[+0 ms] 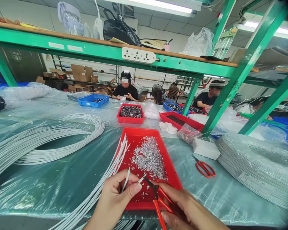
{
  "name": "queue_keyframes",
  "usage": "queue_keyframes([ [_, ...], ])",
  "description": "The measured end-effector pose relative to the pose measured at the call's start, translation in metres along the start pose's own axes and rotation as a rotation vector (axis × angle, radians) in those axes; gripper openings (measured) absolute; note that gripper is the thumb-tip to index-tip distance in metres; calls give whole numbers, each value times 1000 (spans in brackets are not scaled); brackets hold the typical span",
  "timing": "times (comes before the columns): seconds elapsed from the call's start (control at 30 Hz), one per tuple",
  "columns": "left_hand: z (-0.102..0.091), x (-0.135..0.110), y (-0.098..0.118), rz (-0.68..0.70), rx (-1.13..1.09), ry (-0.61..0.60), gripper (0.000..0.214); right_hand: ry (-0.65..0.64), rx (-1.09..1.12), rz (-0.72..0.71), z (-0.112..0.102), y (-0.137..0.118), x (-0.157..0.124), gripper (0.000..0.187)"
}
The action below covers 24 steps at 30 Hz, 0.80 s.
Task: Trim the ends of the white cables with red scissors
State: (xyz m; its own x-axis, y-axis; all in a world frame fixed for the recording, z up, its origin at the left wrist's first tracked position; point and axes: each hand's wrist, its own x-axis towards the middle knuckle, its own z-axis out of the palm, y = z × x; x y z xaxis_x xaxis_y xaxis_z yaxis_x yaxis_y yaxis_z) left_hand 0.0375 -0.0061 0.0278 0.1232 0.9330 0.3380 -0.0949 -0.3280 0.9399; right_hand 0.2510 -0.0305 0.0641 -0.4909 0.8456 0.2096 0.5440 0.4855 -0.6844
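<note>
My left hand (117,195) is closed in a pinch on a thin white cable (126,179) whose end points toward the blades. My right hand (187,209) grips red-handled scissors (158,198) with the dark tips at the cable end. Both hands hover over the near edge of a red tray (175,174) that holds a heap of small silvery clippings (149,158). A bundle of white cables (110,166) runs from the tray's left side down toward me.
A second pair of red scissors (205,168) lies right of the tray by a white box (205,148). Large cable coils (50,140) lie left and a wrapped grey coil (259,166) lies right. More red and blue trays stand behind; people sit across the bench. Green frame posts (220,95) rise at right.
</note>
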Motion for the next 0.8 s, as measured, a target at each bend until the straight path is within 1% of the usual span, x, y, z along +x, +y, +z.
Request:
queue_keyframes([
  [0.03, 0, 0, 0, -16, -49, -18, 36, 9, 2, -8, 0, -1, 2, 41],
  [0.1, 0, 0, 0, -102, -182, -86, 41, 3, -11, -26, 1, 1, 5, 41],
  [0.17, 0, 1, 1, -213, -315, -184, 45, -36, -27, -7, 2, 8, 5, 41],
  [0.23, -1, 2, 3, -291, -414, -277, 46, -59, -10, 12, 3, 20, 5, 42],
  [0.33, -3, 4, 4, -322, -507, -371, 45, -32, 73, 3, 3, 33, 9, 38],
  [0.4, -3, 5, 3, -320, -513, -384, 43, -41, 204, -23, 5, 35, 15, 31],
  [0.43, -3, 5, 3, -322, -505, -387, 42, -50, 309, -36, 7, 32, 19, 28],
  [0.53, 3, 3, 0, -363, -478, -430, 40, -101, 676, -89, 16, 20, 33, 21],
  [0.6, 8, 2, 0, -374, -467, -470, 43, -149, 820, -114, 23, 10, 42, 12],
  [0.63, 9, 2, 1, -375, -457, -487, 44, -161, 839, -113, 26, 6, 45, 10],
  [0.7, 12, 2, 4, -388, -432, -510, 46, -135, 841, -84, 30, 0, 50, 21],
  [0.8, 11, 3, 5, -400, -396, -478, 47, -55, 846, -56, 31, -4, 55, 25],
])
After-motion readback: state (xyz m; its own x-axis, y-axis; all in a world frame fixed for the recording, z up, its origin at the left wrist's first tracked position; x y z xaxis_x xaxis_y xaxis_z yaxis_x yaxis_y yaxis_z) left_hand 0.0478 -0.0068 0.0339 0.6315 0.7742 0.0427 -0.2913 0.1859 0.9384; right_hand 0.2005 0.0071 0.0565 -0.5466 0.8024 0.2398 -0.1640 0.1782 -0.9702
